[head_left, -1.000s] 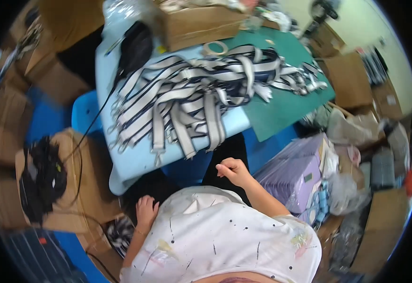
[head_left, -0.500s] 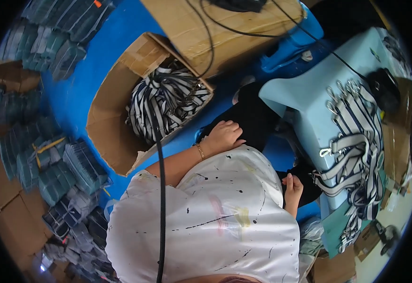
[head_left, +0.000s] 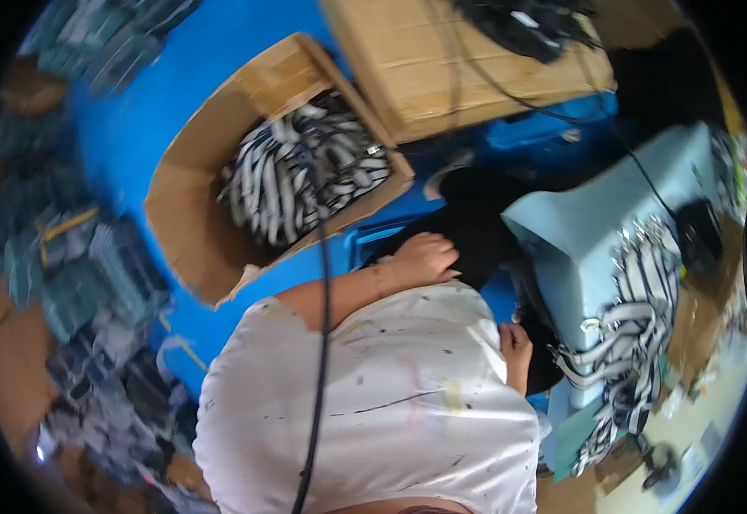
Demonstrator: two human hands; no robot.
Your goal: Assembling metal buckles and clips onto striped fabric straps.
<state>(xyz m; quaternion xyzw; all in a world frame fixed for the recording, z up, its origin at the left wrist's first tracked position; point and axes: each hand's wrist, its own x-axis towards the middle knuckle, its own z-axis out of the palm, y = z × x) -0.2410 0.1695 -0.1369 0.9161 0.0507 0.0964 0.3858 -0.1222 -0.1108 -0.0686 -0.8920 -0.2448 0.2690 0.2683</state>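
Note:
My left hand rests on my black-trousered leg, its fingers bent together and holding nothing that shows. My right hand hangs low beside my other leg with its fingers curled in. Nothing shows in it. Closest to my right hand is a bundle of grey-and-dark striped straps with metal hooks, draped over a pale blue plastic stool or tray. Ahead of my left hand, an opened cardboard box holds a heap of similar striped straps.
A taped cardboard box stands at the far side, with black cables and a dark item on it. Stacks of grey-green folded bundles line the left. A black cable hangs across the view before my shirt. The floor is blue.
My view has shifted, so the boxes and straps sit differently in the picture. My left hand stays on my leg. My right hand's fingers look a little more curled.

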